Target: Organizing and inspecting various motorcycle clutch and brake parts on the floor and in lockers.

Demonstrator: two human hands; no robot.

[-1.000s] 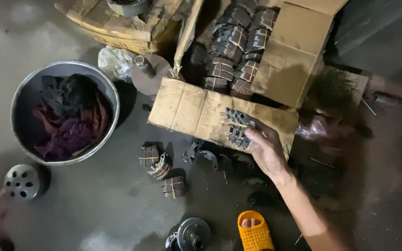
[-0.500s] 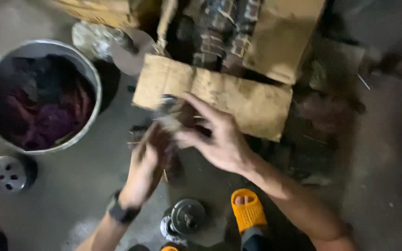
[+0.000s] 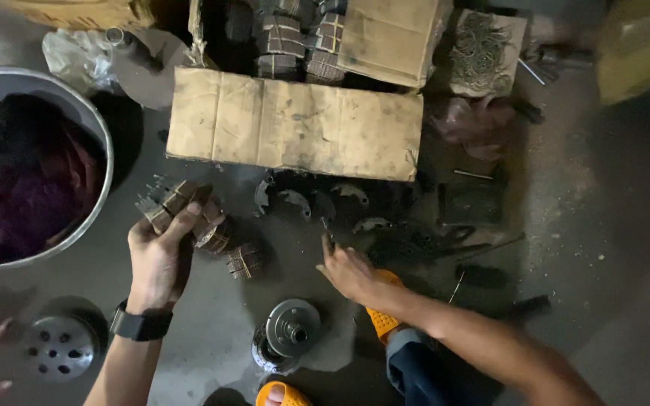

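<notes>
Head-camera footage, looking straight down, shows a dark concrete floor (image 3: 611, 248) strewn with greasy machine parts. The left hand (image 3: 161, 252) is closed around a bundle of brake shoes (image 3: 178, 207), a stack of curved, tan-edged pieces that is held just above the floor; the fingers are wrapped over its near side and the thumb is pressed along its right edge. A black wristwatch (image 3: 141, 325) is worn on that wrist. Two smaller bundles (image 3: 236, 252) of the same parts lie on the floor just beside the held one, to its right.

The right hand (image 3: 349, 271) is stretched forward with its fingertips lowered toward a row of loose curved metal shoes (image 3: 325, 203) lying in front of a flattened cardboard flap (image 3: 295, 124). Whether anything is pinched between those fingers cannot be told (the tips are lost in shadow and blur).

Behind the flap, an open cardboard box (image 3: 389, 37) is packed with more banded bundles. A large metal basin (image 3: 95, 135) filled with dark and purple rags is seen at the left edge. A round perforated metal drum (image 3: 60, 346) rests at the lower left, and a round clutch assembly (image 3: 287, 334) stands near the bottom centre. An orange sandal (image 3: 381, 319) is partly covered by the right forearm.
</notes>
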